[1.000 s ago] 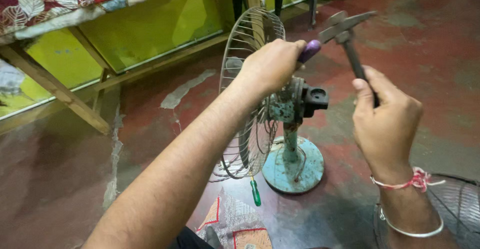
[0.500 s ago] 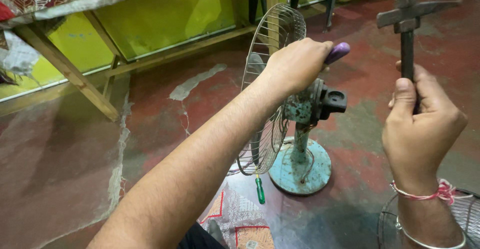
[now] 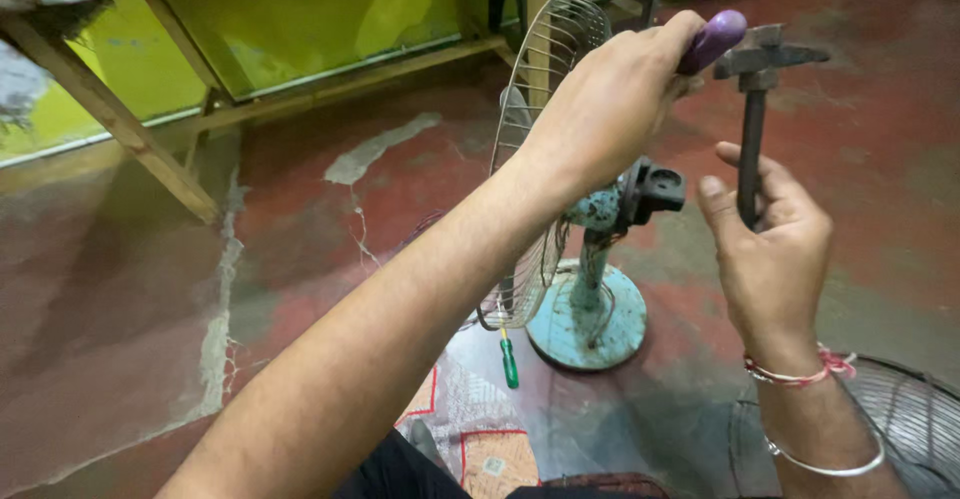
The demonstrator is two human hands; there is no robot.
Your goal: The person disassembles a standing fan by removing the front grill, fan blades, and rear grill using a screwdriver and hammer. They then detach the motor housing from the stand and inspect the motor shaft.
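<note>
Purple handle: a tool's grip, enclosed by the left hand, fingers wrapped tight, above the fan motor.
Hammer: held upright in the right hand, fingers curled round the shaft; head level with the purple handle, just beside it.
Fan: pale blue base on the red floor; rear grille mounted.
Done: front grille seemingly removed, lying at right.
Left: motor work judged unfinished.
Green screwdriver: lying by the base.

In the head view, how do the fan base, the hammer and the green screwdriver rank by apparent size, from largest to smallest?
1. Fan base, the round teal disc on the floor.
2. Hammer, held nearer the camera, so its rank against the base is unsure.
3. Green screwdriver, clearly smallest.
</note>
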